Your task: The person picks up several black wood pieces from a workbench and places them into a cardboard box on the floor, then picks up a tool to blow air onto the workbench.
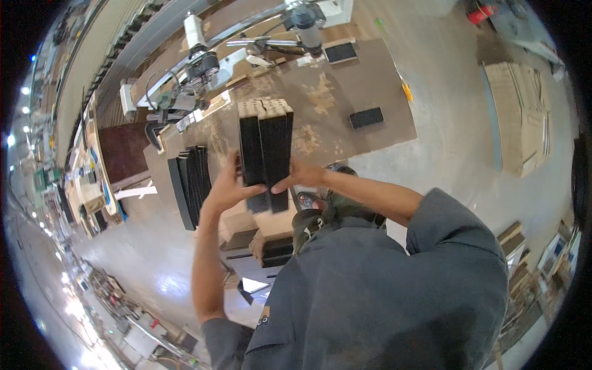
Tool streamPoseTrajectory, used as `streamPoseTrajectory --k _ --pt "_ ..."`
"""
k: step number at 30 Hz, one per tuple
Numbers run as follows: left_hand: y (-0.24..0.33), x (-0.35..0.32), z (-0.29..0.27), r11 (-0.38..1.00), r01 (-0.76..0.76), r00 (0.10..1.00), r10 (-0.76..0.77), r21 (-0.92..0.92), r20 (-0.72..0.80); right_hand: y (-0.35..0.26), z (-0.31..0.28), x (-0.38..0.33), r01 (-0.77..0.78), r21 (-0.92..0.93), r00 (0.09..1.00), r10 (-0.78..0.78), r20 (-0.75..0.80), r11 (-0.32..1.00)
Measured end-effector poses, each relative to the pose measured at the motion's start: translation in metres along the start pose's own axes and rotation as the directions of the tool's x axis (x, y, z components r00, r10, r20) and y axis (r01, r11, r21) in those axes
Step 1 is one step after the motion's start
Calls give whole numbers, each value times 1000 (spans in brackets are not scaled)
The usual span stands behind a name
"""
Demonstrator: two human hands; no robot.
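Between my hands is a bundle of long black boards (265, 145), standing side by side with pale raw ends at the far side. My left hand (229, 190) grips its left side, the thumb across the near part. From the right, my right hand (303, 175) clasps the opposite side, its thumb close to the left one. Most of my fingers are hidden behind the boards. The bundle is over the near part of a brown worktable (385, 74); I cannot tell whether it touches the top.
More black boards (190, 185) lean together left of the bundle. Two black rectangular pieces (366, 118) lie on the worktable. Along its far edge stands a machine with clamps or drill heads (202, 65). Stacked panels (517, 117) sit on the floor at right. Wooden blocks (271, 237) are below my hands.
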State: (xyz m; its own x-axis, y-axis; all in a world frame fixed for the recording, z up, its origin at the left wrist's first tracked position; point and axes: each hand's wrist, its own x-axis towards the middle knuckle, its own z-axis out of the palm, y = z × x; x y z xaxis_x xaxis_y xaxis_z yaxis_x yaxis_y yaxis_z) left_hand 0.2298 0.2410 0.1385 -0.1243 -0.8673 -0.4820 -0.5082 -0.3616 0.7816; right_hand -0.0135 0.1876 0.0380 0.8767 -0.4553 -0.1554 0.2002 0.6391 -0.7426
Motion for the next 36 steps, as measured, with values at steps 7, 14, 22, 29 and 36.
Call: streamPoseTrajectory --k 7,14,22,29,36 --pt "53 20 -72 883 406 841 -462 237 283 47 92 29 -274 865 934 332 135 419" --pt "75 106 -55 675 627 519 -734 389 439 48 85 41 -58 976 987 161 24 212" --pt "94 160 -29 401 552 351 -907 731 233 6 77 12 17 998 979 200 -30 66" --pt "36 178 -20 455 576 274 -890 679 364 14 73 7 31 995 969 241 -54 99" --pt "-2 121 -20 598 658 396 -792 458 465 38 91 7 -107 982 950 308 54 155"
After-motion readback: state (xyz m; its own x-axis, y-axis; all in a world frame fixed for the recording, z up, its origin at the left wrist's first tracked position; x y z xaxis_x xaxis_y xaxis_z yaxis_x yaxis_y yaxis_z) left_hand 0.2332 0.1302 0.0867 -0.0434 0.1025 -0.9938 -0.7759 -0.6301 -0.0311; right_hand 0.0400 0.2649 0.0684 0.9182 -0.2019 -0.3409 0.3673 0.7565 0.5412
